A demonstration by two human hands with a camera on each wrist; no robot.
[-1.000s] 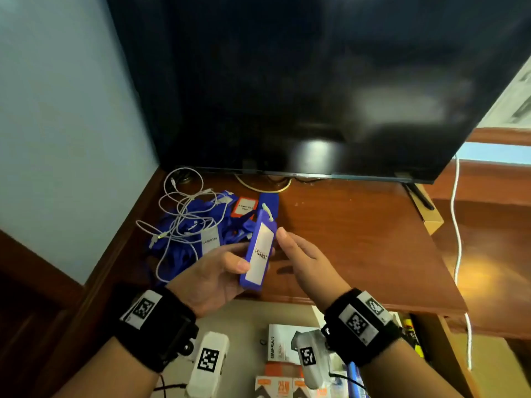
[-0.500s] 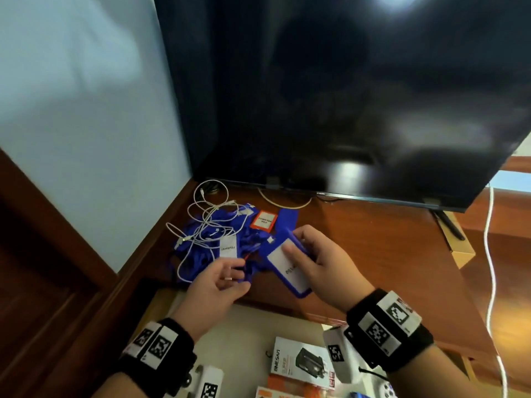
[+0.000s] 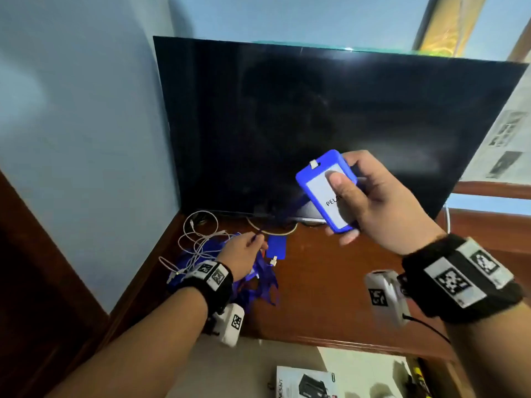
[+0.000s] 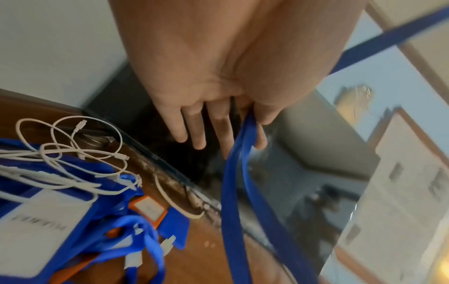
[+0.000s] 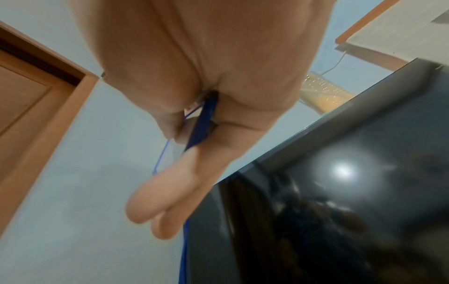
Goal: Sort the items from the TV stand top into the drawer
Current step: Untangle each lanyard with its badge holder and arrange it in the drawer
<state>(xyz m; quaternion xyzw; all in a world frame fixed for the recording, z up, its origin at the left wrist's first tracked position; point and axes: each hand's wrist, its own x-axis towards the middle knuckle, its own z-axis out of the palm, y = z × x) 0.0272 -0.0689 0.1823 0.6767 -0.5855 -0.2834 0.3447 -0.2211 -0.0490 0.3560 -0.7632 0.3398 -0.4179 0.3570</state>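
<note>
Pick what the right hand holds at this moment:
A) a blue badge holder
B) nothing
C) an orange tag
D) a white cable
A: the right hand grips the blue badge holder in front of the TV, thumb pressed on its white card, while the white cable lies on the stand.

Badge holder [image 3: 326, 191] label half hidden by right hand [image 3: 373, 202] thumb, only "PEL" legible. Box [image 3: 304, 383] in drawer cut by bottom edge. Left wrist view motion-blurred; white card [image 4: 36, 228] text unreadable. Lanyard strap [image 4: 233, 192] runs off-frame.
</note>
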